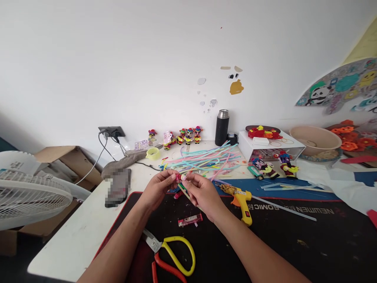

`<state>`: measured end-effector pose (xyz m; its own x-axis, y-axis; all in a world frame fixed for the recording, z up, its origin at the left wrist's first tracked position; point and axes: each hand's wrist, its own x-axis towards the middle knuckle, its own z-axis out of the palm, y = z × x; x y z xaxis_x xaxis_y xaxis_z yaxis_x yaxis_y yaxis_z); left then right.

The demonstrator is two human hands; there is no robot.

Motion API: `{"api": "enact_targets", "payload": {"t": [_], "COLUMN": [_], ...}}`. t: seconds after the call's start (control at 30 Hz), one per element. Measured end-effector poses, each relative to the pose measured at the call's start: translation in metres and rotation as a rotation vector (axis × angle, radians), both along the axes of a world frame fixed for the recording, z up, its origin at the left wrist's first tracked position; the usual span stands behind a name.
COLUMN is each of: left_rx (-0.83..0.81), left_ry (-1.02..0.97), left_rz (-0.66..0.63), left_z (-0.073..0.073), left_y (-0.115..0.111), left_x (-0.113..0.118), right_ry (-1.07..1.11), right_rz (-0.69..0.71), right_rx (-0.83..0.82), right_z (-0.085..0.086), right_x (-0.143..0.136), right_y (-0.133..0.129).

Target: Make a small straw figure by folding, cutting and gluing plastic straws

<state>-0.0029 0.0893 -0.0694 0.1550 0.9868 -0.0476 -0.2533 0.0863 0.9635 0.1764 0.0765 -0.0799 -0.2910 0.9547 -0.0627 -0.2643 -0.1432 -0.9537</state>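
Note:
Above the dark desk mat, my left hand [159, 189] pinches the red end of a small red-and-white piece [178, 177]. Finger and thumb of my right hand [204, 195] are closed on its pale end; the fingers partly cover it, so its exact kind is unclear. Just below the hands lies a pink-red lighter [190, 220]. To the right of my right hand a yellow hot glue gun [244, 205] rests with a clear glue stick in its back. Scissors [176, 255] with one yellow and one red handle lie near my left forearm.
Behind the hands spreads a heap of pastel pipe cleaners [203, 157]. Several small figures [188, 135], a black flask [222, 127] and a white box [271, 147] stand along the wall. A phone [118, 188] and a fan [35, 192] are at left; a basin [315, 139] sits right.

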Motion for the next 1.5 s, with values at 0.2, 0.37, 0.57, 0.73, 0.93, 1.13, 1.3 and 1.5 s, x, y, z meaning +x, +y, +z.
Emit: {"api": "enact_targets", "payload": {"t": [0.2, 0.37, 0.57, 0.73, 0.93, 1.13, 1.3, 1.5], "left_rx": [-0.001, 0.015, 0.060, 0.068, 0.084, 0.151, 0.176, 0.251], "left_ry": [-0.001, 0.036, 0.179, 0.330, 0.722, 0.960, 1.160, 1.384], "left_rz": [-0.017, -0.005, -0.045, 0.034, -0.078, -0.045, -0.071, -0.066], "left_z": [-0.001, 0.001, 0.008, 0.018, 0.017, 0.005, 0.007, 0.016], "left_y": [0.000, -0.001, 0.000, 0.001, -0.018, -0.033, -0.034, -0.035], "left_x": [0.000, 0.000, -0.008, -0.032, -0.055, -0.053, -0.048, -0.038], "right_ry": [-0.023, -0.025, -0.040, -0.042, -0.036, -0.038, -0.052, -0.047], "right_rz": [-0.001, -0.005, 0.001, -0.009, -0.015, 0.002, 0.021, 0.050], "right_rx": [0.012, 0.003, -0.004, -0.012, -0.009, -0.011, -0.011, 0.006], "right_z": [0.003, 0.005, 0.004, 0.010, 0.014, 0.012, 0.013, 0.007], "right_x": [0.001, 0.001, 0.003, 0.006, 0.009, 0.009, 0.008, 0.008], "right_y": [-0.002, -0.002, -0.001, -0.001, -0.001, 0.000, -0.001, 0.000]}}
